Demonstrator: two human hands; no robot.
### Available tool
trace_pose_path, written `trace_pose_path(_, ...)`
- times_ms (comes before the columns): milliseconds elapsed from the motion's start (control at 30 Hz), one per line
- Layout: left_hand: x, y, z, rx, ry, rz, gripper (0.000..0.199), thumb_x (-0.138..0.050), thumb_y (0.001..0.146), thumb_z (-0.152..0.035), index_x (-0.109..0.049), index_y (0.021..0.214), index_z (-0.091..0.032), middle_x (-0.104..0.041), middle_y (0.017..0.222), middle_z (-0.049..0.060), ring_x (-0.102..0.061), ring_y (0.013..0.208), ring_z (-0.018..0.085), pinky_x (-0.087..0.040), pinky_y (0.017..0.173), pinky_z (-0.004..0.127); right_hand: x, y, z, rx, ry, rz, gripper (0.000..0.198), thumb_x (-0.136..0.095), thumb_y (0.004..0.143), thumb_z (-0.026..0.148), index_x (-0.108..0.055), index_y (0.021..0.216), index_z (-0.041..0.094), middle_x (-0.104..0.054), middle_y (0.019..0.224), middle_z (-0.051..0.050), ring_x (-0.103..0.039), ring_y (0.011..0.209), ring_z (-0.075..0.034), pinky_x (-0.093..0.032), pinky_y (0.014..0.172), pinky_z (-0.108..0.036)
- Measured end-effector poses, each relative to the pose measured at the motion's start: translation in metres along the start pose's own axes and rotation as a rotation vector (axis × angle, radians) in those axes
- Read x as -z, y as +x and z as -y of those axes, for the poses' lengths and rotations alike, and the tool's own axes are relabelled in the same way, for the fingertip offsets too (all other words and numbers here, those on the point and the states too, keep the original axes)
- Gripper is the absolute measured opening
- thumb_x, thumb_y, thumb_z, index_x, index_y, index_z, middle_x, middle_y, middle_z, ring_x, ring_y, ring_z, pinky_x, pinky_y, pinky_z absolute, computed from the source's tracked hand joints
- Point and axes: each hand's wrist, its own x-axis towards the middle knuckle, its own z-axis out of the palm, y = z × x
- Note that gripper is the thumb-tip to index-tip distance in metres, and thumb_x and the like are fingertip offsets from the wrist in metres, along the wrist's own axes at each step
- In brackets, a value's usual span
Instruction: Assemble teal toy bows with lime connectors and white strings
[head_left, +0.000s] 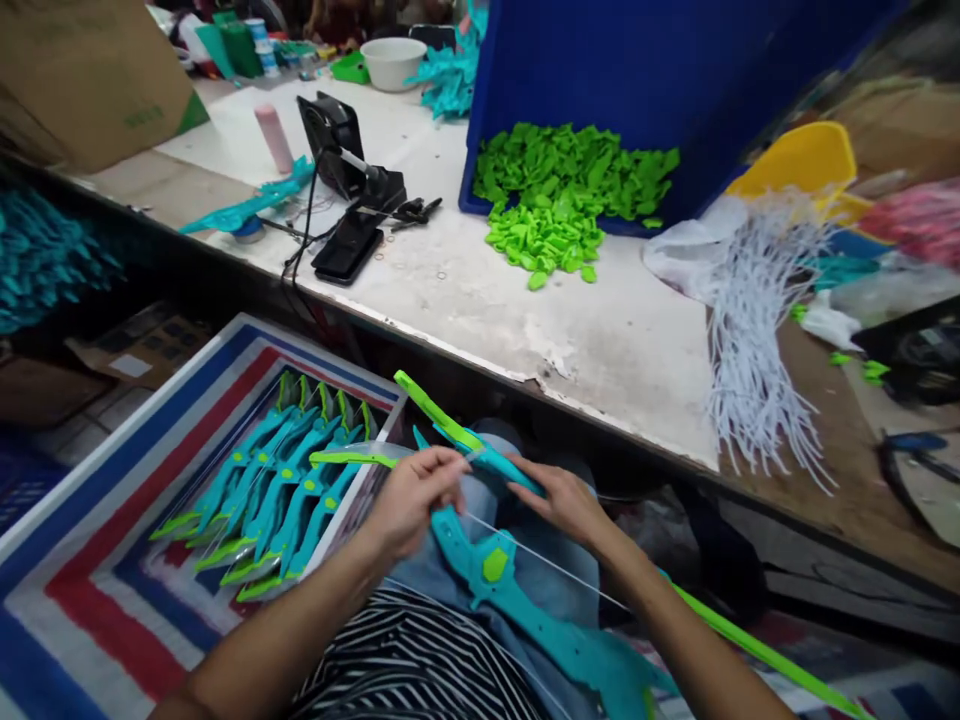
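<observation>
Two teal toy bows with bright green limbs are in front of me. One toy bow (525, 600) lies across my lap, its green limb tip reaching out past my left hand. My right hand (559, 500) is closed around the teal body of the other toy bow (491, 458), whose far green limb runs out under my right forearm. My left hand (420, 495) is closed, thumb and fingers pinched together right beside this second bow. A thin white string (544, 560) stretches from the left fingers toward the lower right; the exact pinch point is partly hidden.
On my left, a striped crate (97, 560) holds several finished-looking bows (277, 480). The worktable (480, 300) carries a blue bin (585, 70) spilling green pieces (551, 215), white strings (765, 320), a phone (349, 250), a black fan (334, 140) and a cardboard box (90, 80).
</observation>
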Motion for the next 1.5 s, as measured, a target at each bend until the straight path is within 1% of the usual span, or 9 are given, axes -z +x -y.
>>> trace_pose_path(133,0.031,0.027,-0.023,-0.275,0.011,-0.328,0.035,-0.081,0.055,-0.042,-0.065,0.068,-0.013,-0.04,0.043,-0.009,-0.033,0.039,0.003,-0.025,0.04,0.017,0.001,0.002,-0.007,-0.035,0.101,0.022,0.042,-0.049,0.089,0.039,-0.058,0.128,0.027,-0.069,0.114,-0.003,-0.068,0.099,-0.023,-0.055,0.08,-0.03)
trace_pose_path(333,0.043,0.048,-0.034,-0.353,0.145,-0.422,0.031,-0.078,0.056,-0.039,-0.068,0.069,-0.012,-0.038,0.045,-0.008,-0.027,0.039,0.002,-0.018,0.039,0.018,0.001,0.005,-0.012,-0.05,0.169,0.021,0.042,-0.052,0.086,0.041,-0.061,0.125,0.027,-0.069,0.113,-0.002,-0.068,0.098,-0.025,-0.055,0.084,-0.035)
trace_pose_path(633,0.046,0.056,-0.028,-0.374,0.193,-0.409,0.03,-0.074,0.063,-0.04,-0.07,0.075,-0.012,-0.04,0.048,-0.007,-0.028,0.041,0.002,-0.02,0.04,0.018,0.002,0.006,-0.012,-0.059,0.163,0.017,0.042,-0.052,0.086,0.042,-0.062,0.123,0.027,-0.069,0.113,-0.002,-0.067,0.1,-0.027,-0.056,0.084,-0.036)
trace_pose_path(967,0.044,0.061,-0.028,-0.374,0.182,-0.362,0.035,-0.076,0.06,-0.043,-0.064,0.071,-0.012,-0.041,0.045,-0.008,-0.03,0.038,0.002,-0.019,0.038,0.018,0.004,0.005,-0.008,-0.039,0.153,0.017,0.042,-0.05,0.087,0.043,-0.061,0.125,0.028,-0.067,0.116,-0.002,-0.066,0.103,-0.025,-0.056,0.084,-0.035)
trace_pose_path(1200,0.038,0.07,-0.04,-0.364,0.125,-0.151,0.047,-0.077,0.061,-0.046,-0.057,0.091,-0.016,-0.045,0.043,-0.011,-0.04,0.036,0.006,-0.031,0.04,0.019,-0.002,-0.001,-0.012,0.033,0.077,-0.038,0.039,-0.049,0.088,0.041,-0.062,0.122,0.028,-0.071,0.109,-0.003,-0.069,0.096,-0.023,-0.057,0.081,-0.034)
trace_pose_path(1300,0.038,0.072,-0.044,-0.327,0.143,-0.109,0.046,-0.077,0.06,-0.047,-0.059,0.086,-0.014,-0.046,0.044,-0.01,-0.04,0.036,0.005,-0.029,0.041,0.019,0.004,0.002,-0.009,0.087,0.016,-0.13,0.039,-0.048,0.09,0.045,-0.063,0.12,0.028,-0.071,0.1,-0.005,-0.068,0.089,-0.022,-0.058,0.077,-0.034)
trace_pose_path(1367,0.04,0.072,-0.043,-0.329,0.145,-0.121,0.045,-0.077,0.061,-0.047,-0.059,0.085,-0.014,-0.046,0.043,-0.01,-0.04,0.036,0.005,-0.029,0.041,0.019,0.013,0.014,0.003,0.114,-0.002,-0.282,0.039,-0.046,0.091,0.045,-0.063,0.119,0.025,-0.069,0.099,-0.007,-0.066,0.091,-0.023,-0.056,0.079,-0.037)
trace_pose_path(1433,0.041,0.07,-0.041,-0.334,0.139,-0.128,0.046,-0.077,0.06,-0.048,-0.059,0.085,-0.014,-0.046,0.043,-0.01,-0.041,0.036,0.005,-0.029,0.041,0.019,0.026,0.038,0.025,0.159,0.025,-0.429,0.036,-0.046,0.092,0.042,-0.064,0.117,0.022,-0.067,0.1,-0.009,-0.063,0.094,-0.023,-0.054,0.083,-0.039)
trace_pose_path(1500,0.041,0.068,-0.039,-0.334,0.137,-0.126,0.047,-0.077,0.06,-0.049,-0.059,0.085,-0.014,-0.046,0.042,-0.01,-0.041,0.036,0.005,-0.029,0.041,0.019,0.039,0.068,0.051,0.238,0.094,-0.48,0.032,-0.047,0.092,0.039,-0.065,0.113,0.022,-0.066,0.099,-0.008,-0.062,0.094,-0.022,-0.052,0.084,-0.039)
